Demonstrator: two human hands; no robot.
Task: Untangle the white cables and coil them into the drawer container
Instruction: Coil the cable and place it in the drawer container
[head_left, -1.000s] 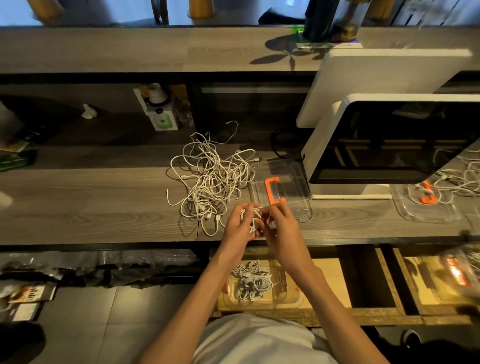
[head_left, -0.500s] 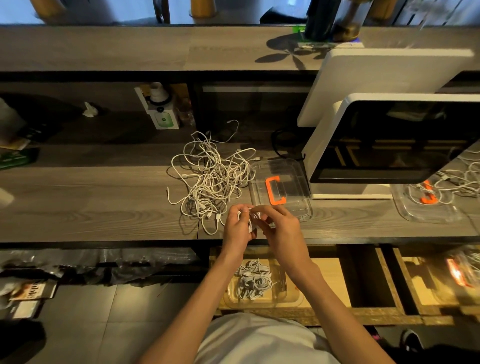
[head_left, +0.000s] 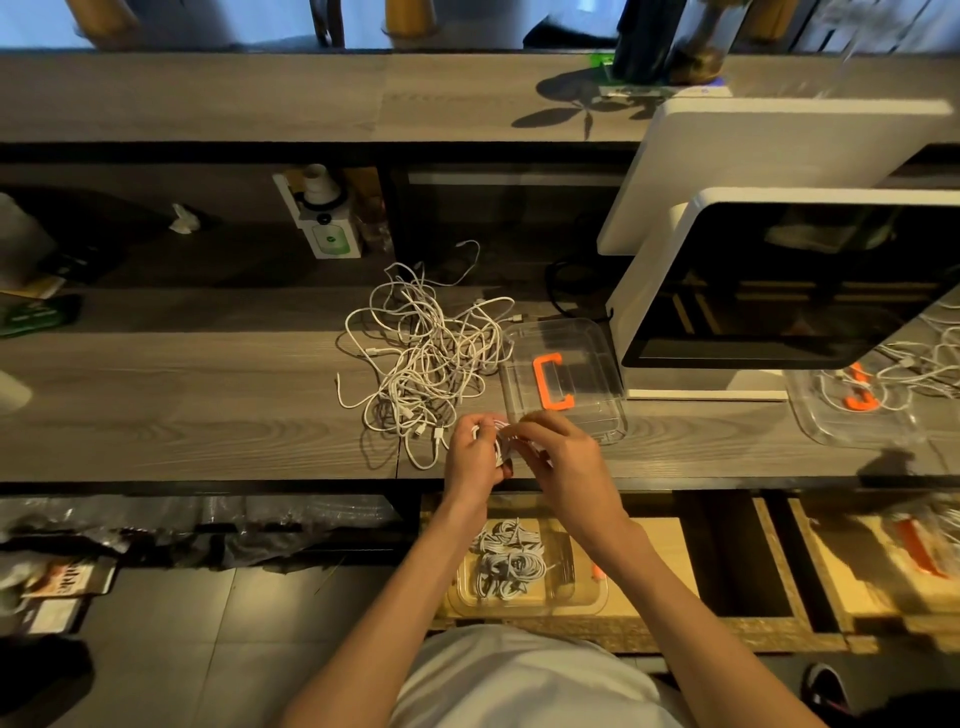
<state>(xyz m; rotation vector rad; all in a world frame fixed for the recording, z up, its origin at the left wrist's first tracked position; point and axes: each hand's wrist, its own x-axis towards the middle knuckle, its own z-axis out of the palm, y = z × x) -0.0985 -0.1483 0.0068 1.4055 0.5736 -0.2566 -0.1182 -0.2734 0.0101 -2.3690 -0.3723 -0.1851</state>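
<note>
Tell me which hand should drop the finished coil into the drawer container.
Probably the left hand: the white coil sits in its grip, and the drawer container lies right below it. The right hand only pinches the cable's end.

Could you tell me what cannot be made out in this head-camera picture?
- Cable between the left hand and right hand: mostly hidden by fingers, motion-blurred.
- Container in the drawer: far end hidden by the forearms.
- Right tray: cut off by the frame edge.
- Tangled pile: cable count unreadable.
</note>
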